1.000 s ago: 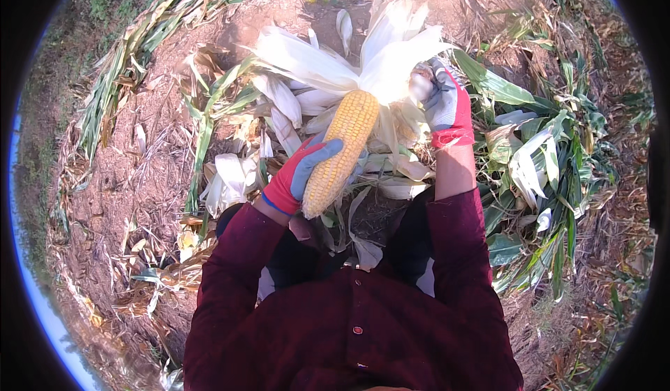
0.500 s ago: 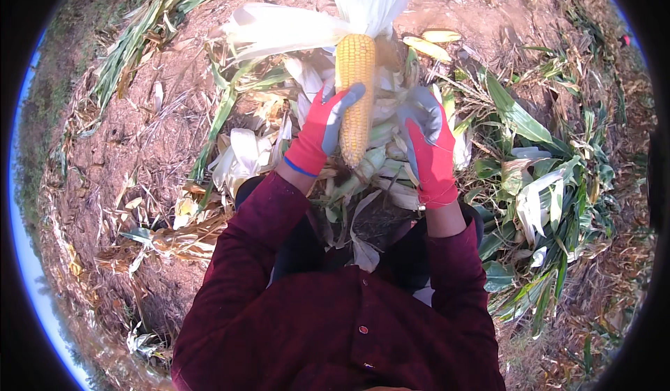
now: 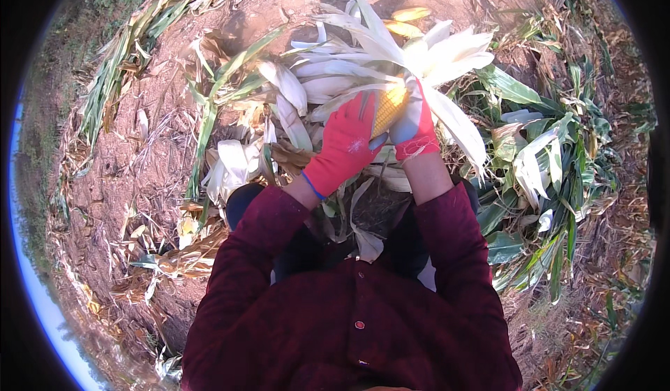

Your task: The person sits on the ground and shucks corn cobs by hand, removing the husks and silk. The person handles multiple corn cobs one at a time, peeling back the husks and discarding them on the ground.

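A yellow corn cob (image 3: 389,107) with pale husk leaves (image 3: 391,56) spread out from its far end is held up in front of me. My left hand (image 3: 343,145), in a red and grey glove, wraps around the near end of the cob. My right hand (image 3: 414,122), gloved the same way, grips the cob and husk from the right. Most of the cob is hidden by the two gloves. My dark red sleeves come up from the lower edge.
Bare reddish soil (image 3: 125,167) lies to the left. Stripped pale husks (image 3: 234,167) are heaped under my hands. Green corn leaves and stalks (image 3: 544,160) are piled to the right, and more stalks (image 3: 132,56) lie at the upper left. Another yellow cob (image 3: 408,15) lies farther off.
The cob has swung from a slant to upright and farther from me. Both hands have closed together around it, and the husk leaves now fan out above the gloves.
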The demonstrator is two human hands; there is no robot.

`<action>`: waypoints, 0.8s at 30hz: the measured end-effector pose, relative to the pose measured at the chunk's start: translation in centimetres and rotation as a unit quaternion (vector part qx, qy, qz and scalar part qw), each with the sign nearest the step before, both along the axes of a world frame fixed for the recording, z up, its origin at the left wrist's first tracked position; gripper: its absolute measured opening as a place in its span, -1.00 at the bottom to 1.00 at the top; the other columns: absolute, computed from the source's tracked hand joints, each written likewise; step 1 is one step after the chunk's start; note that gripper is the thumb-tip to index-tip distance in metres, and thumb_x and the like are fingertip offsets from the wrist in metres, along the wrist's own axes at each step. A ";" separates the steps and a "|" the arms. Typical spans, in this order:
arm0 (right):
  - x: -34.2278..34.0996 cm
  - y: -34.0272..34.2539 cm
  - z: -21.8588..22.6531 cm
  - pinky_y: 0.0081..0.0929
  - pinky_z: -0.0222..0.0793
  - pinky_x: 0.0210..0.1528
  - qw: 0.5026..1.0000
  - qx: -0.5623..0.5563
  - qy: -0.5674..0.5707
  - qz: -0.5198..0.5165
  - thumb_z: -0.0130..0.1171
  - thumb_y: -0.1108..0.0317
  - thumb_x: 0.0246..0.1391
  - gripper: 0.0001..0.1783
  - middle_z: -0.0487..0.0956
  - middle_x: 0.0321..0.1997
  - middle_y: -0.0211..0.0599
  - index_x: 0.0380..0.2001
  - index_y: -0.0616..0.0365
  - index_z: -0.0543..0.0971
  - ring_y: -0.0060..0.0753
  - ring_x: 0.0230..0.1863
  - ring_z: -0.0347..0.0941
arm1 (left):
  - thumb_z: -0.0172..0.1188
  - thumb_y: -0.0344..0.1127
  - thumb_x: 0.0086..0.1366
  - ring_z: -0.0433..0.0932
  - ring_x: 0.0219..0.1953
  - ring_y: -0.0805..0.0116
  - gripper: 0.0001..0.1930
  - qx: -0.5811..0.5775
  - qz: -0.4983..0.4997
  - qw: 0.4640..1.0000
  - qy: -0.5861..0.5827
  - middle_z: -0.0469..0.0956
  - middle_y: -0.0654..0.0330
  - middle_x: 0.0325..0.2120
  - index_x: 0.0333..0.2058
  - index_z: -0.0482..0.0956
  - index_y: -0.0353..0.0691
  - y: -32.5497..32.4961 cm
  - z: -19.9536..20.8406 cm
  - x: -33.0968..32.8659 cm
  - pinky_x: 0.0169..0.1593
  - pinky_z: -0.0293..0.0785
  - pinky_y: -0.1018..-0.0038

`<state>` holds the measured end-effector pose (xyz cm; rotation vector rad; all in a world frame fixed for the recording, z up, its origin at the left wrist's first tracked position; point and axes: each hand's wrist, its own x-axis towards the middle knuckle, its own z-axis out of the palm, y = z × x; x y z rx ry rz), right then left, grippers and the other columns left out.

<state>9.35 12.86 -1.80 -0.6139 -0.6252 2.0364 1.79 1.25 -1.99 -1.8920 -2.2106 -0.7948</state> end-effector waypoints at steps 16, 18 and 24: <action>2.6 1.0 1.7 -0.29 0.45 -0.03 0.986 0.008 0.161 0.041 -0.06 -0.13 0.15 -0.43 0.52 -0.08 -0.27 -0.01 0.11 0.41 -0.30 -0.09 0.49 | 0.04 -0.05 0.33 0.53 -0.56 0.32 -0.57 -0.245 -0.191 0.530 -0.789 0.54 0.04 -0.49 -0.02 0.40 -0.30 -2.3 2.6 -2.0 -0.50 0.46 0.49; 2.7 1.1 1.8 -0.30 0.45 -0.03 0.988 0.045 0.141 0.035 -0.05 -0.14 0.15 -0.43 0.52 -0.09 -0.29 -0.01 0.10 0.41 -0.32 -0.09 0.49 | 0.07 -0.14 0.29 0.53 -0.39 0.22 -0.65 -0.082 -0.168 0.887 -0.422 0.55 0.06 -0.42 -0.07 0.46 -0.26 -2.6 -0.7 -2.3 -0.35 0.46 0.38; 2.8 1.1 1.7 -0.30 0.43 0.00 0.994 0.038 0.090 0.057 0.02 -0.16 0.09 -0.37 0.50 -0.03 -0.29 0.03 0.13 0.39 -0.32 -0.06 0.46 | 0.07 -0.31 0.26 0.51 -0.17 0.10 -0.77 -0.049 -0.031 0.952 -0.299 0.54 0.11 -0.15 -0.17 0.55 -0.25 -2.9 -0.2 -1.7 -0.16 0.46 0.29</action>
